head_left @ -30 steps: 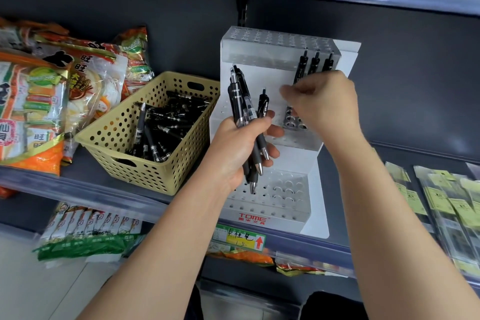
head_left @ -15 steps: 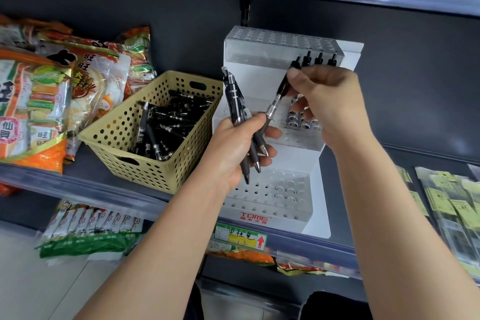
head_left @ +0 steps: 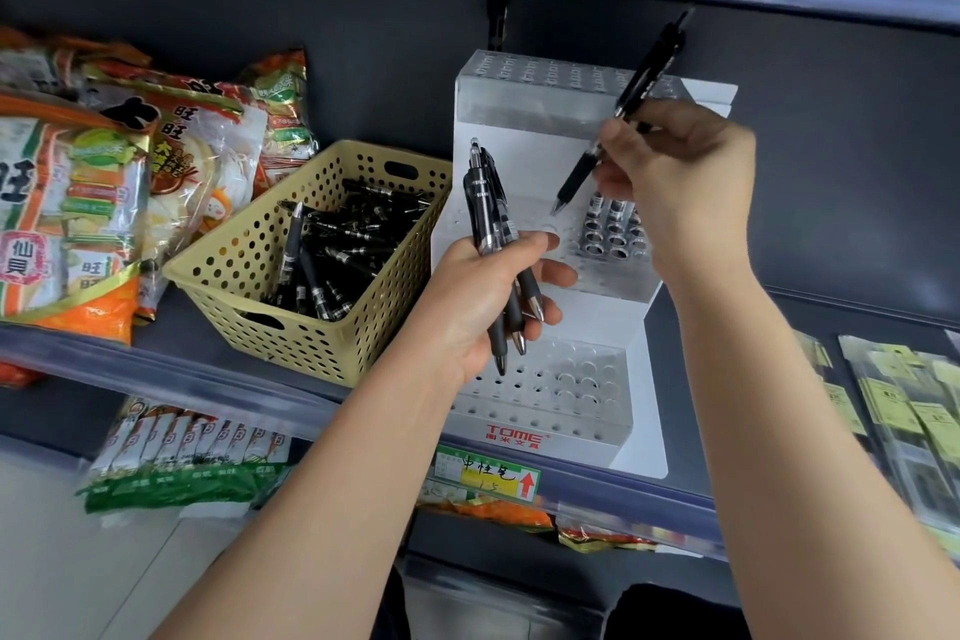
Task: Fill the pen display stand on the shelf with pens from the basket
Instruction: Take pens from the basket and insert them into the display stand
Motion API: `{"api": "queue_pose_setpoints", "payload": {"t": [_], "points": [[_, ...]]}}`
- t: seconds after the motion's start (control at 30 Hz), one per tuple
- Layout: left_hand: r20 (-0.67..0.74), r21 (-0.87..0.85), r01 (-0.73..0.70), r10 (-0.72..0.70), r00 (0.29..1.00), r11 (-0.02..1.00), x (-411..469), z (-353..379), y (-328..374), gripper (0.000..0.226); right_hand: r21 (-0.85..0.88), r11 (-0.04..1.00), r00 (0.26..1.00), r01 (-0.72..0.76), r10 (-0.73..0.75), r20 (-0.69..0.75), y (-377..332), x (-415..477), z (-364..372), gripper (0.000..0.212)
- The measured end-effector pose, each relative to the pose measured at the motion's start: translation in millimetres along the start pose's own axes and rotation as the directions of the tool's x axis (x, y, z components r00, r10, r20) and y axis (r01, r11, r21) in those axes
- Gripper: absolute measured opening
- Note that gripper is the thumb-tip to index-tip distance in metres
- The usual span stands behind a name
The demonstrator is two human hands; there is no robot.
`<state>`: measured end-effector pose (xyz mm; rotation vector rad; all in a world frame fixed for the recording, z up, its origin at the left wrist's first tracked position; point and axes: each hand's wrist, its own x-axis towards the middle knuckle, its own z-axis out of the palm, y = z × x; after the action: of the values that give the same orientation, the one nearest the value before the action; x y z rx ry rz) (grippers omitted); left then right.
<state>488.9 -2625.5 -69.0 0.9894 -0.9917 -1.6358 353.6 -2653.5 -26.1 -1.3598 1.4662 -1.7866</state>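
pen: likely light, stiff, slick; best pinched at rubber grip; right hand pinches it over display stand at shelf front edge; left hand clutches spare pens

Printed in red on the lower front face of the pen display stand: "TOME", above a row of small red Chinese characters. Handwritten on the yellow price tag at the shelf edge: "中性笔" and "1.5", beside a red up-arrow. Printed on the left snack bag: "仙貝". On the neighbouring snack bag: "大" and "旺旺".
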Motion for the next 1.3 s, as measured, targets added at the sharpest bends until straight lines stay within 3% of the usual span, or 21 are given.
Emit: {"api": "queue_pose_setpoints", "payload": {"t": [0.13, 0.3, 0.67, 1.0, 1.3], "points": [[0.006, 0.024, -0.004, 0.004, 1.000, 1.000, -0.2, -2.4, -1.1, 0.026, -0.288, 0.940, 0.972, 0.182, -0.216, -0.093, 6.6, 0.0, 2.7, 0.010], [0.011, 0.018, -0.012, 0.011, 1.000, 1.000, 0.7, -3.3, -1.6, 0.022, -0.441, 0.852, 0.939, 0.282, -0.340, -0.055, 11.0, -5.6, 9.0, 0.015], [0.019, 0.016, -0.027, 0.027, 0.999, 1.000, 1.0, -5.2, -2.5, 0.027, -0.595, 0.769, 0.957, 0.234, -0.290, 0.001, 17.1, -6.2, 10.9, 0.018], [0.000, 0.065, -0.090, 0.090, 0.996, 0.994, 0.8, -7.4, -1.1, 0.009, -0.823, 0.522, 0.972, 0.224, -0.184, 0.147, 22.4, -2.3, 15.0, 0.033], [-0.026, 0.017, -0.092, 0.093, 0.995, 0.996, -0.2, -8.8, 1.1, 0.011, -0.860, 0.468, 0.977, 0.205, -0.145, 0.154, 20.8, -1.4, 17.4, 0.034]]}}
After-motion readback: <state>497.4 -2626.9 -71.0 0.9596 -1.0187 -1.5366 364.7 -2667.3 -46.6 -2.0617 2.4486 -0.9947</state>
